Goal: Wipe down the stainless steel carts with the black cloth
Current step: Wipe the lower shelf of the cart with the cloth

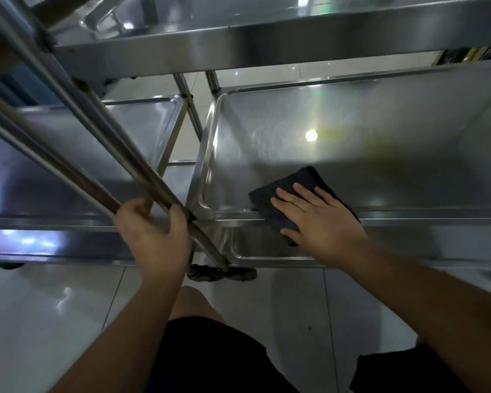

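On cart shelf (380, 165), flat right hand (321, 214) presses black cloth (292, 182); left hand (153, 231) grips post (97, 131)

Two carts stand side by side, the left cart (77, 154) just beside the right cart (352, 154). The cloth (292, 185) lies on the right cart's middle shelf, over its near rim.

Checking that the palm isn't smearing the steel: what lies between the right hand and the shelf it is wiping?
In the head view, the black cloth lies flat between the right hand and the shelf, at its near edge.
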Motion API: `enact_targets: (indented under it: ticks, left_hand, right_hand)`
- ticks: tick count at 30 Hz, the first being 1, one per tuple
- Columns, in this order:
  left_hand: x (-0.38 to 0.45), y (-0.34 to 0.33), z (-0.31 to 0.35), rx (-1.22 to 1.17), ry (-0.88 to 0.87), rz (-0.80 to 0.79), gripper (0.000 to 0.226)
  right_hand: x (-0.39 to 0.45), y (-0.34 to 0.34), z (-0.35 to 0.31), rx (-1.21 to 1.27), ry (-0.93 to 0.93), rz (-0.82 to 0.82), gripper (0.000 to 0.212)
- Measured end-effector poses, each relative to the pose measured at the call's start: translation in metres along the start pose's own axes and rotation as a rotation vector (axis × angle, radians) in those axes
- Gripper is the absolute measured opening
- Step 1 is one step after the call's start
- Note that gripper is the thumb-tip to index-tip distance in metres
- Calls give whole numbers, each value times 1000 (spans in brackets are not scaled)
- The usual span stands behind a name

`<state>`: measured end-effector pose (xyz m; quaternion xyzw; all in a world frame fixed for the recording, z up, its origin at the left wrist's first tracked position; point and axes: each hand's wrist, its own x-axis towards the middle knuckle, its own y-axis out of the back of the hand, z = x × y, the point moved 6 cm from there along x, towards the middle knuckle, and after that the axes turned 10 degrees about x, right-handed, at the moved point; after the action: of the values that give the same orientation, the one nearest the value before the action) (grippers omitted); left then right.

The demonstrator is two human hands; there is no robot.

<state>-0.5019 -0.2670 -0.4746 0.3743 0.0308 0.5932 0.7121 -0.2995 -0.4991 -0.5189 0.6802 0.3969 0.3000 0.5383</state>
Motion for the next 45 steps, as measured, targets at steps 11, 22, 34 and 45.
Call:
enact_targets:
  ticks: [11,22,34,45]
  left_hand:
    - [-106,-117,72,499,-677,-657,78]
    - [-100,-119,61,612,-768,-509,72]
    - [-112,-119,87,758,-626,-544,99]
    - [-218,-188,192,566,-893,-685,109]
  right_hand:
    - [-13,4,22,12,-33,39,67]
    - [-109,33,141,-24,-231,131,66]
    - [-124,27,139,3,-278,197,65]
    - [-144,38,166,74,-262,226,64]
